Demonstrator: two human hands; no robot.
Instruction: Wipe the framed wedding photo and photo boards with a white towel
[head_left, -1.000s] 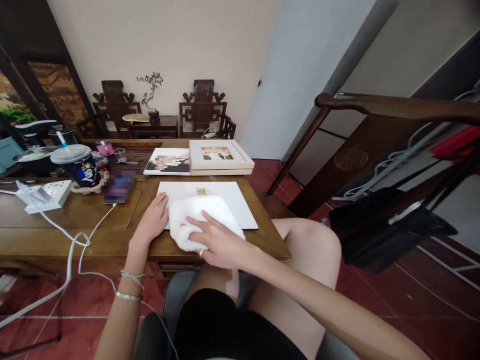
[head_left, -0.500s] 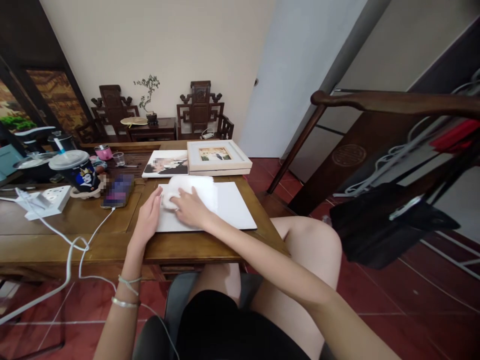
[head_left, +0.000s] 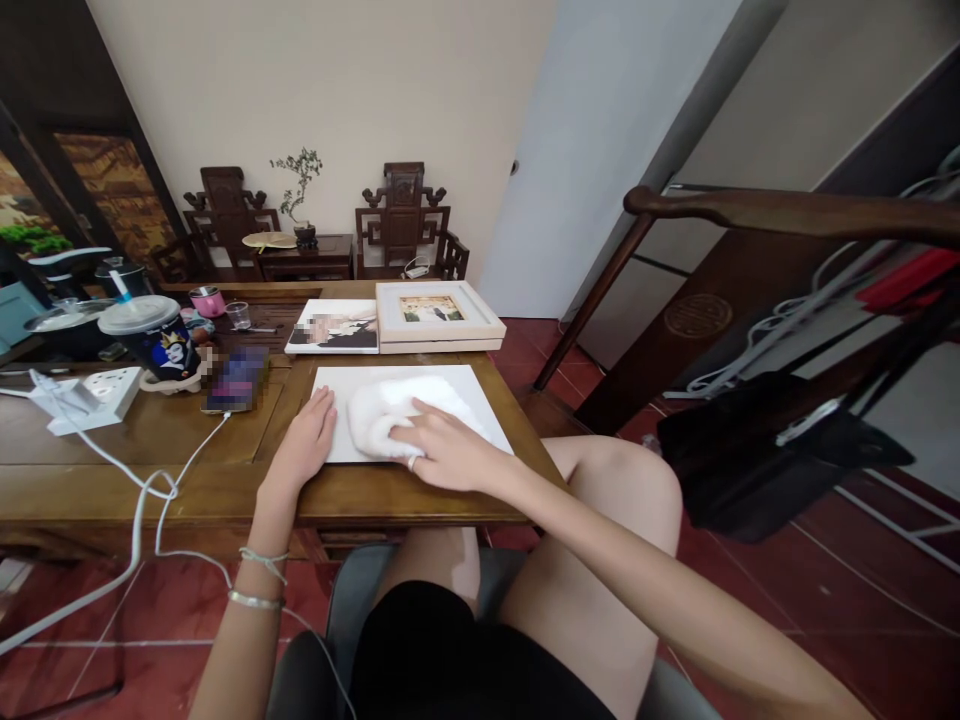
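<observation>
A flat white board (head_left: 339, 384) lies on the wooden table in front of me. My left hand (head_left: 306, 435) rests along its left edge, fingers stretched out and lying flat, holding nothing. On the board, a soft white cloth (head_left: 367, 415) is bunched up, its far right part spread thin. My right hand (head_left: 442, 448) presses on this cloth near the board's front edge, fingers bent into it; some fingertips are hidden in its folds.
Behind the board lie a photo print (head_left: 334, 328) and a pale picture frame (head_left: 440, 310). A phone (head_left: 236, 382) on a cable, a lidded cup (head_left: 154, 340) and a white power strip (head_left: 97, 395) stand left. The table's right edge (head_left: 529, 430) is close to the board.
My right hand has moved the white cloth toward me and to the right across the board. My left hand stays at the left edge, its fingers now lying over it.
</observation>
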